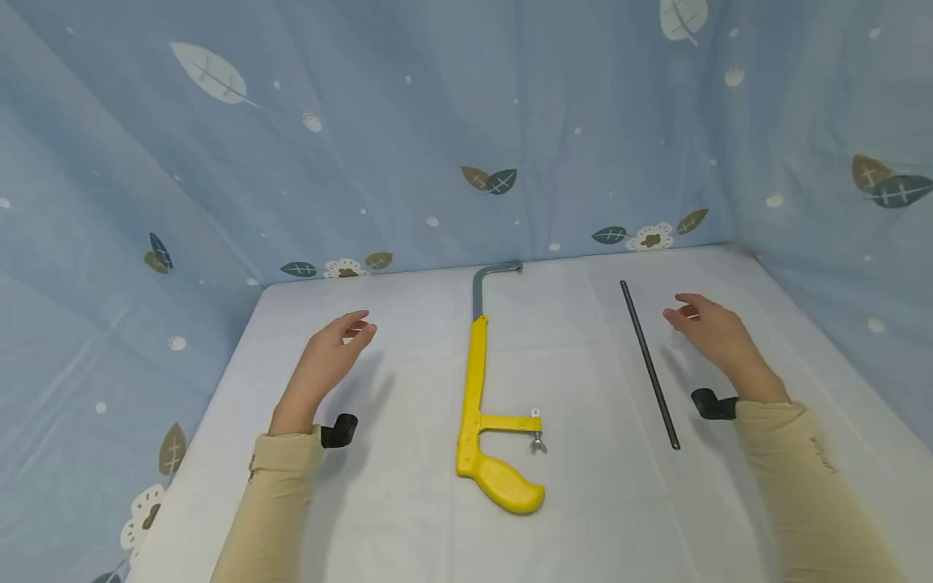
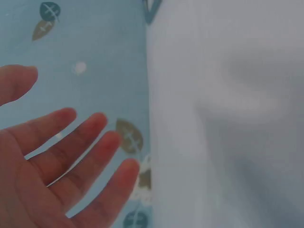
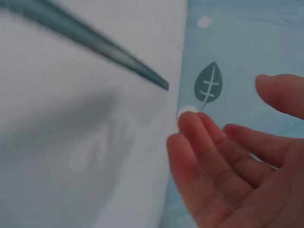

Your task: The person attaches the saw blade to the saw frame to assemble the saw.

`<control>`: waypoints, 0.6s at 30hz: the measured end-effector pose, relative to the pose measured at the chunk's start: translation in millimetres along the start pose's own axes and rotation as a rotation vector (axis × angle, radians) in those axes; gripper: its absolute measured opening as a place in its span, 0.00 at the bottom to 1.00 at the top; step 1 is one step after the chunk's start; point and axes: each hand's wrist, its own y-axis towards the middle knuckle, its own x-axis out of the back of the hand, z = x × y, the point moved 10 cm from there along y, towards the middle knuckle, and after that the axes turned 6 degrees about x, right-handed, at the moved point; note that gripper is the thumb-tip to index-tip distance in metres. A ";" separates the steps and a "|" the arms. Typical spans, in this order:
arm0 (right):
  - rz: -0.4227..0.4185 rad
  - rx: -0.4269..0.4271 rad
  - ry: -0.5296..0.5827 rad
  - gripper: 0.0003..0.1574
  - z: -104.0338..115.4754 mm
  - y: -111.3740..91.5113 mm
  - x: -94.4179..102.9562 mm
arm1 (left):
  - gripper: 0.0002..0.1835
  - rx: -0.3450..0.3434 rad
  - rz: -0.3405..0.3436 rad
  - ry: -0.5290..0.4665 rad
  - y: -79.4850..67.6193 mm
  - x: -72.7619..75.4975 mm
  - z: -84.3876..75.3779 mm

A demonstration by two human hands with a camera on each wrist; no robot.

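A yellow hacksaw frame (image 1: 474,380) with a grey curved front end lies on the white table, its handle toward me and a wing nut on its short arm. No blade shows on it. To its right lies a thin dark rod (image 1: 649,364), slightly slanted; its far end (image 3: 142,71) also appears in the right wrist view. My left hand (image 1: 331,352) hovers left of the frame, fingers relaxed and holding nothing. Just right of the rod, my right hand (image 1: 717,336) is raised above the table, its fingers loosely bent around nothing.
The white-covered table (image 1: 394,518) meets a blue leaf-patterned cloth (image 1: 408,129) at its back and sides. Each wrist carries a small black device, one on the left (image 1: 339,431) and one on the right (image 1: 713,404).
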 end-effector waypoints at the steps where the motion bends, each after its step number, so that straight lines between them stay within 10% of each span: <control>1: 0.012 -0.020 0.028 0.48 -1.3 -1.0 -4.2 | 0.35 0.014 0.019 -0.041 -0.5 -4.3 -1.0; 8: 0.083 -0.099 0.194 0.49 -1.8 -8.0 -31.7 | 0.26 0.101 0.126 -0.374 -1.9 -36.1 -6.3; 18: 0.063 -0.217 0.190 0.45 -23.0 -16.4 -45.8 | 0.25 0.124 0.177 -0.483 -1.0 -74.6 -25.5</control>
